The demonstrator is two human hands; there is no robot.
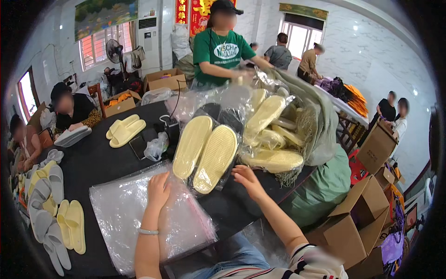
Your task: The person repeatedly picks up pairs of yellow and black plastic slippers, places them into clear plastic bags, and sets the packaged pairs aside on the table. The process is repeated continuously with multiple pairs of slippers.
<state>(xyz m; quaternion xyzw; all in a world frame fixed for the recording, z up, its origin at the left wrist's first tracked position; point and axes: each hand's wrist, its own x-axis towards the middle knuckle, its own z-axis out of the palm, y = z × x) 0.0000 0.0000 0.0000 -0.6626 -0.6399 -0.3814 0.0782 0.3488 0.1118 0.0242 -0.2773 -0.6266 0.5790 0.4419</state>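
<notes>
A pair of pale yellow slippers [214, 159] lies soles up in a clear plastic bag in front of me. My left hand [159, 189] rests over the stack of clear plastic bags [139, 211], its fingers loosely stretched beside the bagged pair's lower left edge. To the right of that pair is my right hand [248, 180], its fingers apart with nothing in them. Whether either hand touches the wrap, I cannot tell. More bagged yellow slippers [272, 159] spill from a grey-green woven sack [320, 121] at the right.
Across the black table [104, 167], a co-worker in a green shirt [204, 51] reaches toward the sack. Loose yellow slippers [125, 130] and grey slippers [39, 204] lie at the left. A green sack [320, 186] and an open cardboard box [341, 232] stand to my right.
</notes>
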